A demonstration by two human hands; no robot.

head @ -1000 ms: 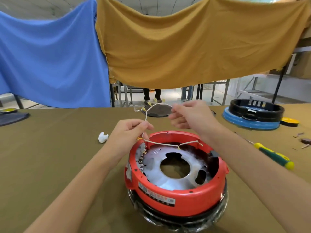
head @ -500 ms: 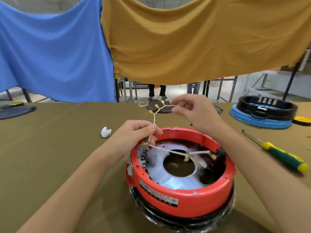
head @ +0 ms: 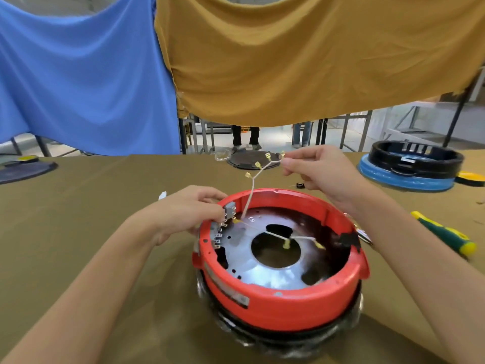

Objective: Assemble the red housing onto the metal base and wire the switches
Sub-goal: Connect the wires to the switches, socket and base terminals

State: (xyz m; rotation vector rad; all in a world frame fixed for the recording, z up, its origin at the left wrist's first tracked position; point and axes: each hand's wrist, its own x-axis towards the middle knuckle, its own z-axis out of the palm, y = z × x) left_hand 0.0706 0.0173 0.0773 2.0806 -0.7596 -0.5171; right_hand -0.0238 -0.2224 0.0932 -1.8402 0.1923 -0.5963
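Note:
The red housing point(head: 283, 300) sits on the table with the round metal base point(head: 265, 271) inside it. A row of grey switches point(head: 227, 215) stands along the housing's left inner wall. My left hand point(head: 189, 208) grips the top of that switch block at the rim. A white wire harness point(head: 252, 190) with yellow terminals rises from the base. My right hand point(head: 315, 169) pinches its upper branch above the housing's far rim. Two more terminals lie over the base's centre hole.
A green and yellow screwdriver point(head: 443, 235) lies right of the housing. A black ring on a blue disc point(head: 409, 169) stands at the far right. A dark round plate point(head: 252, 160) lies at the back. A white scrap point(head: 162, 195) shows beside my left hand.
My left hand let go of the wire and moved down to the switch block. My right hand drew the harness end up and to the right. The view came closer.

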